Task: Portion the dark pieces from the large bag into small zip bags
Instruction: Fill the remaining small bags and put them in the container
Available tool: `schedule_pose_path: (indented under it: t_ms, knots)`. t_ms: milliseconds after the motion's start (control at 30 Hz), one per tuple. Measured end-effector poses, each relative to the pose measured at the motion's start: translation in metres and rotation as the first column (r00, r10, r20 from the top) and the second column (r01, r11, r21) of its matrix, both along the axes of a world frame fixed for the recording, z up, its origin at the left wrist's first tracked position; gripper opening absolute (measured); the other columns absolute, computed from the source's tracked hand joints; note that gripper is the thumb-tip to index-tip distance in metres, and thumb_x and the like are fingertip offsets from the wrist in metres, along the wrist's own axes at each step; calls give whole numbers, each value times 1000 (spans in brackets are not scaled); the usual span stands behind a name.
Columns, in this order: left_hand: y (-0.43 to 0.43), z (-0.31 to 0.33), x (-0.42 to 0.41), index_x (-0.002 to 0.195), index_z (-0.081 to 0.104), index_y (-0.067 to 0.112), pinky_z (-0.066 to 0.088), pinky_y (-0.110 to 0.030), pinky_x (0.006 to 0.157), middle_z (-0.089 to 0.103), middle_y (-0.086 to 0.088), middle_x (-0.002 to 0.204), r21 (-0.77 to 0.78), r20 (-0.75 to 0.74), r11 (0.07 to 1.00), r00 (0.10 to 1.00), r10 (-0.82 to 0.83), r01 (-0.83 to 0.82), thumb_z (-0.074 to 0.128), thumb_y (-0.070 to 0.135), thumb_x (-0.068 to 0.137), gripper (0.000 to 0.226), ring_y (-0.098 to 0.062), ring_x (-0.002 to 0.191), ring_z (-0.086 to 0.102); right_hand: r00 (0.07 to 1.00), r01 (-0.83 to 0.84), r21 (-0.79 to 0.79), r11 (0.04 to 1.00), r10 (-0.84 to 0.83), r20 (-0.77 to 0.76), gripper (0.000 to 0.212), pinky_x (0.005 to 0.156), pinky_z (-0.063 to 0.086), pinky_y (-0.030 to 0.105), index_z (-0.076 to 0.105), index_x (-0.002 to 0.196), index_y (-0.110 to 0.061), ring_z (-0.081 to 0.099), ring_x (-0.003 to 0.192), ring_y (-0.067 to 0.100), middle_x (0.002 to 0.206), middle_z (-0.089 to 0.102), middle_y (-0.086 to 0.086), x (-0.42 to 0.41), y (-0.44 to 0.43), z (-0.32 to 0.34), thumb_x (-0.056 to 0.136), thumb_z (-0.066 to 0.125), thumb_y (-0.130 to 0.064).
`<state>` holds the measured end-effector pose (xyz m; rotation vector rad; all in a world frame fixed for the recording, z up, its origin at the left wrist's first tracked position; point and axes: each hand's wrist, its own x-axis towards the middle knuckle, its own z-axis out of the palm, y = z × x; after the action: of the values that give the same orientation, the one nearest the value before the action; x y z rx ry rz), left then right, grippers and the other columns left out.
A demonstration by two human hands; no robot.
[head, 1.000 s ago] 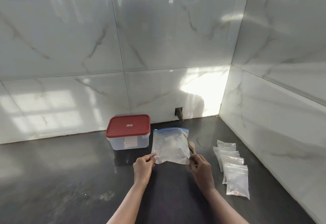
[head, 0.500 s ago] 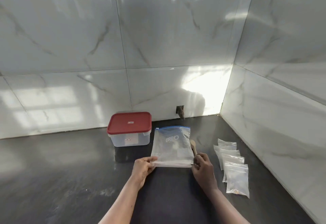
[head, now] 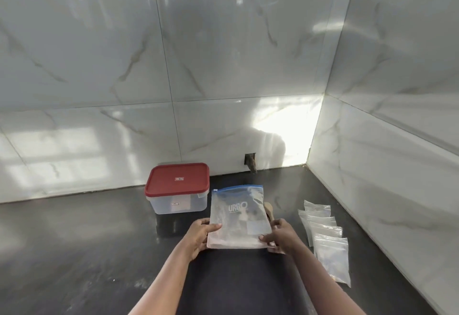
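Head view: lidded box (head: 177,190) beside large bag (head: 238,218).

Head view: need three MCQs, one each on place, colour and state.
1. Where do the small zip bags lie relative to the large bag?
A. left of it
B. right of it
C. under it

2. What colour is the lid of the clear container?
A. blue
B. white
C. red

3. What holds the large bag?
A. both hands, at its near corners
B. the left hand alone
C. nothing, it lies untouched

Key:
1. B, the small zip bags lie in a row on its right.
2. C, the lid is plainly red.
3. A, the left hand and the right hand each grip a near corner.
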<state>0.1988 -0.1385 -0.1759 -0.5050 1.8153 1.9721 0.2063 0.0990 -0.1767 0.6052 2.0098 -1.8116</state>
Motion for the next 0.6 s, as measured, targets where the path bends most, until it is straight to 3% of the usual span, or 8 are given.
schedule_pose_path:
  t_ms: [133, 267, 467, 600]
  knots:
    - [-2, 3, -5, 124, 50, 4, 56, -40, 68, 68, -18, 104, 62, 34, 994, 995, -89, 86, 61, -8, 80, 47, -31, 86, 67, 987, -144, 25, 989, 141, 75, 47, 43, 48, 22, 52, 99, -7, 57, 62, 18, 80, 62, 11, -3, 8, 7, 65, 67, 22]
    - [-2, -3, -5, 127, 45, 9, 56, -48, 76, 65, -19, 112, 89, 42, 985, 988, -152, 148, 59, -22, 70, 67, -37, 99, 65, 967, -225, -117, 967, 236, 90, 47, 42, 47, 21, 59, 101, 3, 65, 53, 20, 75, 67, 13, -3, 12, 8, 62, 63, 28]
    - [2, -4, 3, 123, 41, 25, 57, -45, 75, 62, -13, 109, 94, 1, 968, 972, -234, 232, 52, -30, 69, 78, -30, 99, 64, 996, -53, -353, 934, 73, 45, 28, 62, 58, 39, 61, 104, 7, 72, 71, 30, 88, 70, 19, -3, 9, 5, 77, 66, 12]
    - [2, -1, 3, 122, 41, 26, 57, -47, 74, 61, -14, 111, 95, -64, 962, 966, -252, 257, 53, -31, 66, 82, -32, 103, 63, 1000, 1, -379, 925, 10, 28, 41, 59, 58, 35, 58, 113, 11, 72, 69, 29, 85, 71, 20, -1, 12, 1, 74, 61, 22]
